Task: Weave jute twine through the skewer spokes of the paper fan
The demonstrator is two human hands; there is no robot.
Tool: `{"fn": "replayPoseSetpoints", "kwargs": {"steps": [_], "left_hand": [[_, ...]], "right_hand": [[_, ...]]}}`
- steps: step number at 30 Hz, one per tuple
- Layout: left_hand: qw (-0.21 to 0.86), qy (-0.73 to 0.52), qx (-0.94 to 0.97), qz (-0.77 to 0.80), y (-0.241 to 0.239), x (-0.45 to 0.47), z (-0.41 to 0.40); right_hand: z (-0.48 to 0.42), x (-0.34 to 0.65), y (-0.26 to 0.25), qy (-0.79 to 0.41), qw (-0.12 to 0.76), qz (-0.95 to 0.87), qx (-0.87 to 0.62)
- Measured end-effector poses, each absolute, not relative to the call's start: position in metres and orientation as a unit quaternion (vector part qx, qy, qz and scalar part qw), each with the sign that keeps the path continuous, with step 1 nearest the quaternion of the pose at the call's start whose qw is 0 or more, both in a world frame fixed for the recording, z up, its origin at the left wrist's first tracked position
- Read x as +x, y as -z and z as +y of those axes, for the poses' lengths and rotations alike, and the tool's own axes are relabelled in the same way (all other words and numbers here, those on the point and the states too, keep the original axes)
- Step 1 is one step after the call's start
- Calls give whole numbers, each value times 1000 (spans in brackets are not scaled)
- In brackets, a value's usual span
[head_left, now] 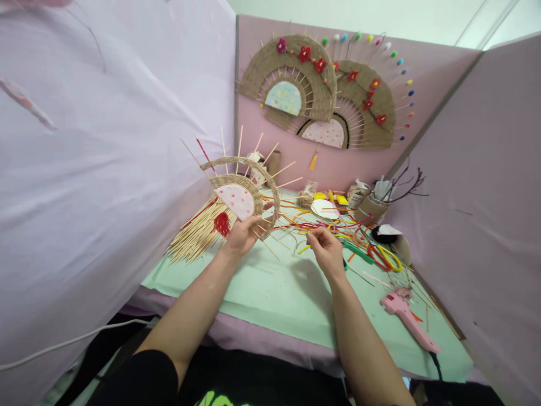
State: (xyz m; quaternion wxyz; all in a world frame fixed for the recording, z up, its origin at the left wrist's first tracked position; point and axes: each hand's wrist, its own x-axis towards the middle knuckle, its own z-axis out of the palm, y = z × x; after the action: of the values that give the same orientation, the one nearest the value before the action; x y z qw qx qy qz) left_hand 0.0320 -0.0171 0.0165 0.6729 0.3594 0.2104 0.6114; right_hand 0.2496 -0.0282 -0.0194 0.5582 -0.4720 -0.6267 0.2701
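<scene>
My left hand [244, 235] grips a half-round woven fan [269, 186] by its lower right corner, above the table. The fan has a pale dotted centre [236, 198], an inner band and an outer arc of brown twine, and thin wooden sticks fanning outward, one of them partly red. To the right, my right hand [325, 251] is raised over the table with thumb and fingers pinched together; whatever may be between them is too small to make out. Under the fan lies a bundle of thin sticks [192, 239] with a tangle of red yarn [222, 224] on top.
A pink glue gun [409, 321] rests at the right, near red-handled and yellow-handled scissors [386, 258]. Colourful pipe cleaners [304, 217] are strewn behind my hands. Cups and a container of twigs [372, 208] stand farther back. Two finished fans [296, 73] decorate the pink back panel.
</scene>
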Motion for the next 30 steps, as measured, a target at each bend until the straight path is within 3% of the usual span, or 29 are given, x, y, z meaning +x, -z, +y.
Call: {"fn": "replayPoseSetpoints", "kwargs": {"steps": [7, 15, 21, 30], "left_hand": [[650, -660, 327, 184, -15, 32, -13], [720, -606, 302, 152, -10, 28, -13], [752, -588, 269, 129, -8, 32, -15], [784, -545, 282, 98, -1, 39, -15]], "right_hand": [[-41, 237, 20, -326, 514, -672, -422], [-37, 229, 32, -326, 457, -717, -414], [-44, 219, 32, -272, 408, -774, -401], [-50, 209, 37, -244, 413, -803, -353]]}}
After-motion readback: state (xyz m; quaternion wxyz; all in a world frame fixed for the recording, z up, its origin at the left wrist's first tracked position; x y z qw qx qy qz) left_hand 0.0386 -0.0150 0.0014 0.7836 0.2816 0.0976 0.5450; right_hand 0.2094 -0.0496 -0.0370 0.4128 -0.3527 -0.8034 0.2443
